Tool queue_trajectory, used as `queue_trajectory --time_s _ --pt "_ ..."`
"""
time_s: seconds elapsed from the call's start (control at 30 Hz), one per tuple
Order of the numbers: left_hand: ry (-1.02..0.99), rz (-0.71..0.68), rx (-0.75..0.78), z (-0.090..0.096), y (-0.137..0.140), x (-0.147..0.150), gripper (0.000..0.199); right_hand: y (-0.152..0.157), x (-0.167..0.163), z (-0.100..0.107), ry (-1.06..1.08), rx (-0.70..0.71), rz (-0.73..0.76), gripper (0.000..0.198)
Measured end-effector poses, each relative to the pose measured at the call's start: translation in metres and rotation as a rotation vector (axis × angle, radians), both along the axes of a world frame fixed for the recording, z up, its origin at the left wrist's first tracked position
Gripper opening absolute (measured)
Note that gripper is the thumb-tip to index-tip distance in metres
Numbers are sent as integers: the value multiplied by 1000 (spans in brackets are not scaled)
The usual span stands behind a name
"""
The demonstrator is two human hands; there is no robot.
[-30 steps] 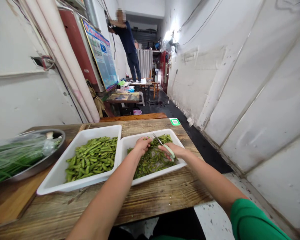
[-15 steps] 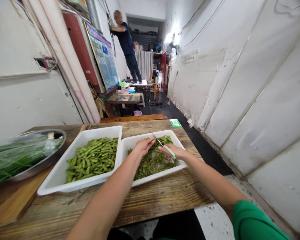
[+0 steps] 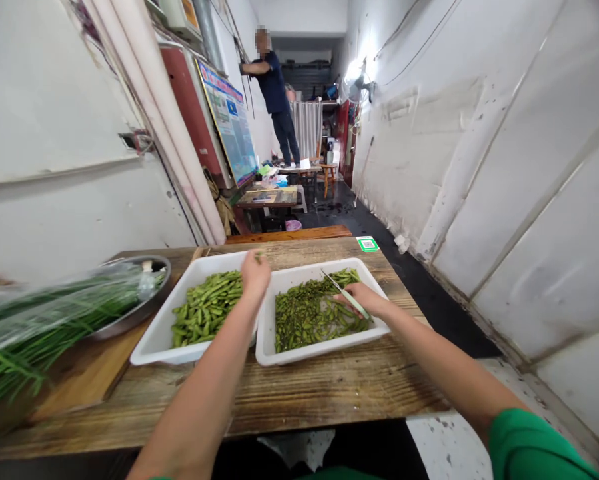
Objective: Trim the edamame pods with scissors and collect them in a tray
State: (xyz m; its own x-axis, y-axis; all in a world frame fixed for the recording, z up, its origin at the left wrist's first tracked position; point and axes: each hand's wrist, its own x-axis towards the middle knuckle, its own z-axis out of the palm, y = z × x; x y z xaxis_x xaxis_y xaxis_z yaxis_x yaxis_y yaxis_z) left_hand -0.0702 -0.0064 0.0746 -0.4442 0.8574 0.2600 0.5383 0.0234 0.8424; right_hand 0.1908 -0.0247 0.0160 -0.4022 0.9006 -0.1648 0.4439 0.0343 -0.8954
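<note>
The left hand [image 3: 256,273] has swung away from the green-handled scissors [image 3: 358,305] to above the far right corner of the left white tray [image 3: 152,343], curled, apparently pinching a green pod [image 3: 260,255]. The right hand [image 3: 369,299] keeps gripping the scissors over the right white tray [image 3: 309,351]. Snipping seems paused. Edamame pods [image 3: 204,307] lie in both trays on the tabletop [image 3: 324,400].

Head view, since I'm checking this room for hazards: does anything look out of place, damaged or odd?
Yes: at the back, a person in dark clothes stands on a table, an odd and possibly unsteady perch. The wall on the right looks damaged, with rough patches. The edamame pods show no spill outside the white trays.
</note>
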Motion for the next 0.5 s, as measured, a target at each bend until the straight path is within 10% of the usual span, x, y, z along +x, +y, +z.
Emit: queue_trajectory --time_s 0.07,0.27,0.5 --pt "313 239 89 11 -6 -37 25 2 1 -2 27 27 3 37" --pt "761 140 -92 20 -2 -59 23 7 0 7 238 64 -177 36" --pt "623 -866 -142 -22 18 79 18 13 3 12 413 100 -387 35"
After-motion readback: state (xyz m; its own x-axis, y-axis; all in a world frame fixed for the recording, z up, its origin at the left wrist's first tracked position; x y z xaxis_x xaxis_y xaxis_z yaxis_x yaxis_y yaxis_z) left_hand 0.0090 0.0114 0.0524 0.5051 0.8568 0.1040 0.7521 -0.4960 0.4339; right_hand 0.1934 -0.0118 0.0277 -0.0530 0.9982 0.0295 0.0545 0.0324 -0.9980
